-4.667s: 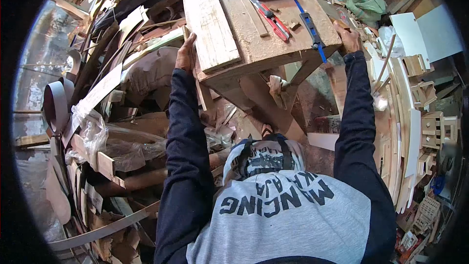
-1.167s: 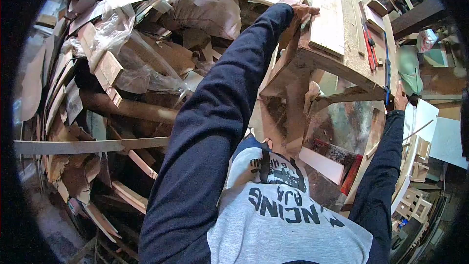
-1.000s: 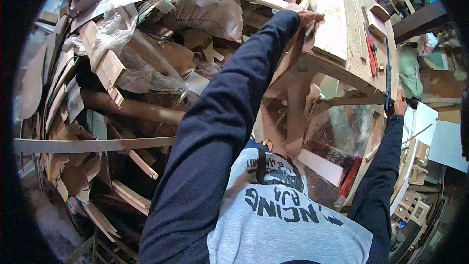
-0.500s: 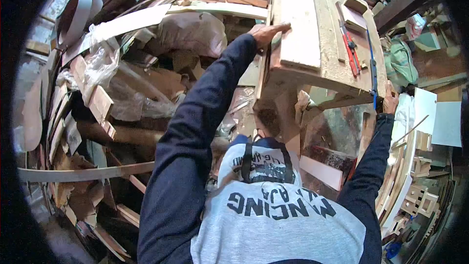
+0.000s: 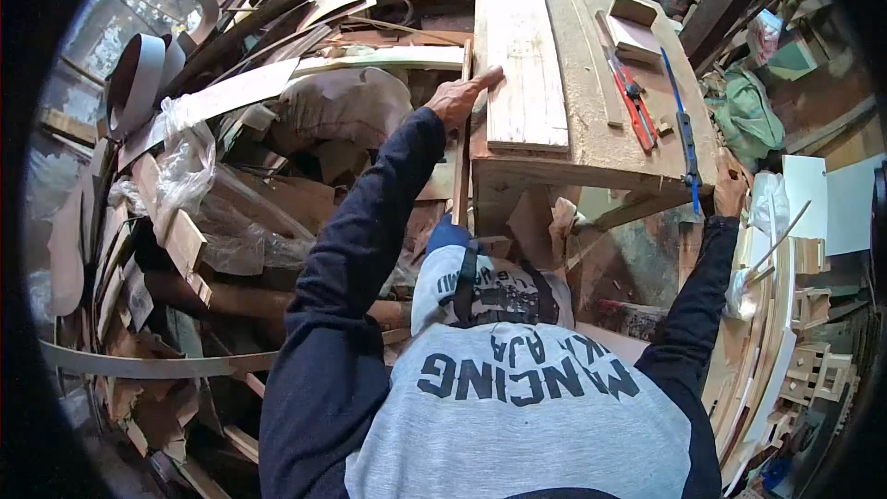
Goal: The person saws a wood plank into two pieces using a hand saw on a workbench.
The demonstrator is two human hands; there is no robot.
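Observation:
A small wooden workbench (image 5: 596, 83) stands before me, with a pale wooden board (image 5: 527, 55) lying along the left of its top. My left hand (image 5: 465, 99) grips the bench's left edge, thumb on the pale board and the other fingers mostly hidden. A narrow wooden strip (image 5: 461, 166) runs upright beside that edge, close to this hand. At the front right corner, my right hand (image 5: 730, 185) is closed round the bench's edge. On the top lie a red utility knife (image 5: 634, 102), a blue hacksaw-like tool (image 5: 686, 134) and an open wooden box (image 5: 636, 28).
Wood offcuts and plastic wrap (image 5: 189, 139) are heaped on the left, with a pale stuffed sack (image 5: 356, 102) behind. A curved strip (image 5: 166, 367) juts out at lower left. To the right are a green sack (image 5: 747, 115), white panels (image 5: 811, 194) and stacked wooden pieces (image 5: 813, 370).
The bench, with the board and tools on it, appears shifted left and slightly turned in view. My left hand moved left with its edge; my right hand stays at the corner.

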